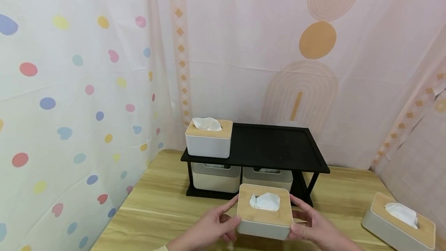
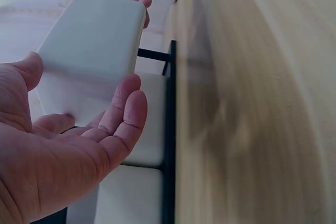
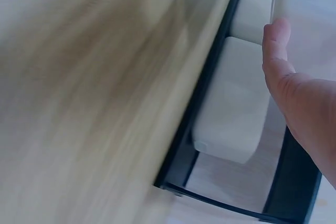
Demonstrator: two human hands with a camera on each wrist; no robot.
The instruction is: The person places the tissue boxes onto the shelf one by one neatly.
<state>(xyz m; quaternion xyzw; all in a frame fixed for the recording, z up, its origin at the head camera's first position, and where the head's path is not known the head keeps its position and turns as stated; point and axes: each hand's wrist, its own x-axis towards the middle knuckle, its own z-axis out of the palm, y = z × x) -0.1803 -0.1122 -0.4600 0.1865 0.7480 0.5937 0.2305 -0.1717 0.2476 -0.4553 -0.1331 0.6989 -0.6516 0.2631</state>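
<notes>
Tissue box (image 1: 265, 217) is hanging above the desk (image 1: 163, 200), before the black rack (image 1: 275, 146); left grip (image 1: 216, 222) and right grip (image 1: 311, 222) are clamping its sides. I am seeing room on the rack's top, from a second box (image 1: 209, 144) rightward. Rack top and held box are partly covering two lower boxes (image 1: 216, 180); a far-right box (image 1: 393, 227) is running out of frame.

Wears a pale cream cloth left sleeve (image 1: 162, 248), just a sliver at seven o'clock in the head view; shows a bare left hand (image 1: 215, 224) and, near five o'clock, a bare right hand (image 1: 313, 224).
</notes>
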